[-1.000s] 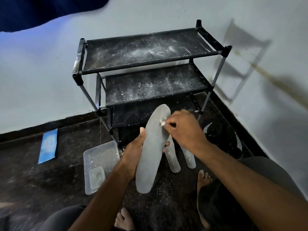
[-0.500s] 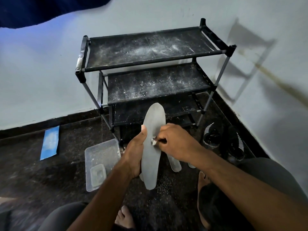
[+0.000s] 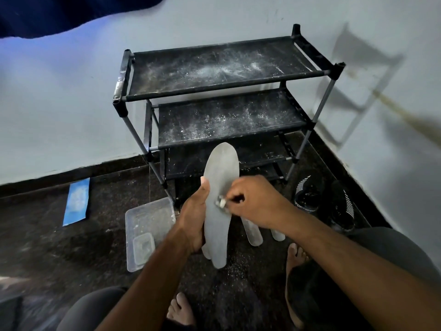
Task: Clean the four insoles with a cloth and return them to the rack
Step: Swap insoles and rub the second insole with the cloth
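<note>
My left hand [image 3: 194, 218] has its grip clamped on the insole [image 3: 220, 201], long axis upright, toe toward the rack [image 3: 224, 91]. My right hand [image 3: 253, 201] pinches the cloth [image 3: 221, 202] against its middle; I judge the coming stroke runs heelward

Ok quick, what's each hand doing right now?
Left hand: grips the upright insole, thumb along its edge.
Right hand: pinches a small cloth against the insole.
</note>
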`<action>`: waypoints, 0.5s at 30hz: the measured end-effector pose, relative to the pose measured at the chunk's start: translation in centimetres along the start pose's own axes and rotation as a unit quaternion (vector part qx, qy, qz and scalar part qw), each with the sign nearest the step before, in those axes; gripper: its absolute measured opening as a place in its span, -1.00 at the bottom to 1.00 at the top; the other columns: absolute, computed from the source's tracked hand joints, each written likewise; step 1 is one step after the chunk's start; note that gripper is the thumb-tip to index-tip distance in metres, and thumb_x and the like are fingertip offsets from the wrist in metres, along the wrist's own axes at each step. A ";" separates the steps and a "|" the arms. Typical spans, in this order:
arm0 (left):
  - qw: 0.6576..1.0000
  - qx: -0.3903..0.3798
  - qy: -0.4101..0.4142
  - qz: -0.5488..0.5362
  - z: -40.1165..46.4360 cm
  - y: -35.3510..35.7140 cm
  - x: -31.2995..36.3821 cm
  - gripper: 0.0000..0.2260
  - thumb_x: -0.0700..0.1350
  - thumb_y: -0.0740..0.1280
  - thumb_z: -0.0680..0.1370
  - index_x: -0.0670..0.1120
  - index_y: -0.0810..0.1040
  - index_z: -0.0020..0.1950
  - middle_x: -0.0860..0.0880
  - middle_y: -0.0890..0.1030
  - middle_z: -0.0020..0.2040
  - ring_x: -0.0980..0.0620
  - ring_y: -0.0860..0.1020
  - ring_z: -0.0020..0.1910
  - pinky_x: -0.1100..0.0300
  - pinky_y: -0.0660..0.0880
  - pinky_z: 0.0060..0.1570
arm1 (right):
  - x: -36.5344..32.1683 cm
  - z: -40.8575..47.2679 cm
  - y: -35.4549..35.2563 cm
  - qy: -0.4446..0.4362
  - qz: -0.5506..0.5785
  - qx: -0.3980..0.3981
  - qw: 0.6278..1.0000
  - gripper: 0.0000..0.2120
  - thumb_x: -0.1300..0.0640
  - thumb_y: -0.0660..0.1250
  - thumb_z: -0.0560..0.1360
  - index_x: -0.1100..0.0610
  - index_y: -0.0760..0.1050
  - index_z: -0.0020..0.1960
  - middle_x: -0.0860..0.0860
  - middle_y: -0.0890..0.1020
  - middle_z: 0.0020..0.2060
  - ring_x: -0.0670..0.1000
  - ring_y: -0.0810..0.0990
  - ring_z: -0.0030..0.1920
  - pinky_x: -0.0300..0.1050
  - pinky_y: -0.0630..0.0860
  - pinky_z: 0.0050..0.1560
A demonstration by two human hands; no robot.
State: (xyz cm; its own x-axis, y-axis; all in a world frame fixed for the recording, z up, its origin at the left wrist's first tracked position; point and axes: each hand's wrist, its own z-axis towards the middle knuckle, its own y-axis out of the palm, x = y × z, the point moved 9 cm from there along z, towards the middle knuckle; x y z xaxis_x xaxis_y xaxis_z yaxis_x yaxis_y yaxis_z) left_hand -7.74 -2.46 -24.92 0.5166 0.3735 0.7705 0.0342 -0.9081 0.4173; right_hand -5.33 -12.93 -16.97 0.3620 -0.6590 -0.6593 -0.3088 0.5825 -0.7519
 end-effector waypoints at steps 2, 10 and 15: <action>1.000 0.000 0.005 0.001 0.0 0.0 0.1 -0.46 0.22 0.08 0.68 -0.15 0.57 0.36 -0.18 0.72 0.10 -0.07 0.71 -0.03 0.07 0.65 -0.13 | 0.0 0.2 -1.8 -0.002 -0.077 0.076 0.994 -0.85 0.03 0.39 0.53 0.05 0.69 0.00 -0.08 0.60 -0.17 -0.07 0.50 -0.11 -0.11 0.49 -0.08; 1.000 -0.009 0.005 -0.006 0.0 0.1 0.3 -0.46 0.22 0.04 0.70 -0.13 0.61 0.30 -0.20 0.68 0.22 -0.12 0.69 0.14 -0.02 0.64 0.09 | -1.1 -0.6 0.3 0.014 0.119 -0.048 0.992 -0.93 0.12 0.50 0.43 0.10 0.71 -0.11 -0.09 0.69 -0.25 -0.10 0.64 -0.23 -0.24 0.55 -0.15; 1.000 -0.017 0.004 -0.025 0.3 0.5 -0.2 -0.46 0.22 0.06 0.69 -0.15 0.62 0.27 -0.17 0.72 0.07 -0.06 0.71 -0.04 0.07 0.66 -0.11 | -0.3 0.1 -3.0 0.001 -0.025 0.149 0.989 -0.83 0.11 0.42 0.50 0.09 0.68 0.07 -0.06 0.66 -0.10 -0.09 0.53 -0.04 -0.14 0.48 0.04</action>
State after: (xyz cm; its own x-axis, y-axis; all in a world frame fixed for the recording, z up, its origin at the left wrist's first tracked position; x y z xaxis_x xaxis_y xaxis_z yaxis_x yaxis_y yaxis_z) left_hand -7.55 -3.04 -25.04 0.5081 0.4190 0.7525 0.0295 -0.8816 0.4710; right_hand -4.41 -14.40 -14.54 0.3690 -0.6907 -0.6219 -0.0187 0.6635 -0.7480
